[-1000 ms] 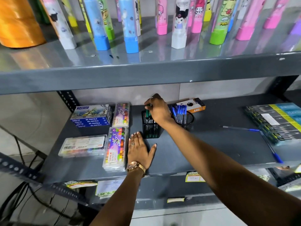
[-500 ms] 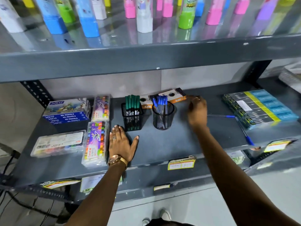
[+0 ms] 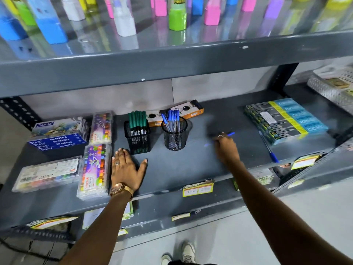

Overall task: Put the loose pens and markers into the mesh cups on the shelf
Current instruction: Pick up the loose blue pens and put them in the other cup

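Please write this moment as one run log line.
right hand: holds blue pen | left hand: flat on shelf | second pen: loose

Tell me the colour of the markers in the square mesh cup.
Green markers, clearest in the head view.

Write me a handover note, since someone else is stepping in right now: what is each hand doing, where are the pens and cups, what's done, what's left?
Left hand: flat on the shelf, open, holding nothing, just in front of the square mesh cup.
Right hand: closed on a blue pen; motion blur hides the exact grip.
Done: green markers stand in the square mesh cup; blue pens stand in the round mesh cup.
Left: drop the held pen into the round cup, then the last loose blue pen, lying beside the pack of boxes at the shelf's right.
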Demonstrator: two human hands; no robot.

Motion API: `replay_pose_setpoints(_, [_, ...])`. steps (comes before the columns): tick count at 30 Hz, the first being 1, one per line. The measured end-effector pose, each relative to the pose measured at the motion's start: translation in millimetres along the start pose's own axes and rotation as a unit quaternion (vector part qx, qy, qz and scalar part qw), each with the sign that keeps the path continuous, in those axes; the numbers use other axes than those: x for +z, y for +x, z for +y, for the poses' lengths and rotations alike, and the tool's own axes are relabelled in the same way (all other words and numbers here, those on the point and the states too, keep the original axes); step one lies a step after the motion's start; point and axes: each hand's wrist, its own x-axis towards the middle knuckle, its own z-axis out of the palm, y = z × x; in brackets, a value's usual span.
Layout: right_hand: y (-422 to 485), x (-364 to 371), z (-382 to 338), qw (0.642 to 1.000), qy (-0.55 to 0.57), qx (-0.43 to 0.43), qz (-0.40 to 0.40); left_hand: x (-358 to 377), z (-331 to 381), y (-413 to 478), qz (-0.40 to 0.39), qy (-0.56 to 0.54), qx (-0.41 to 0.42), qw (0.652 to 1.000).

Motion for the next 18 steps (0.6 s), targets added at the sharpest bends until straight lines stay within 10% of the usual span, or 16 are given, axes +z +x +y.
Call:
replay_pose_setpoints(9, [-24.7, 10.8, -21.4, 0.989, 0.093, 0.025, 0.114, -0.2, 2.4, -0.9, -0.012, -0.001, -0.01, 1.0])
replay_pose_setpoints(18, [15.7, -16.4, -42.7, 0.982, 0.028, 0.18, -0.041, -0.5, 1.8, -1.8, -0.01, -0.013, -0.013, 1.0])
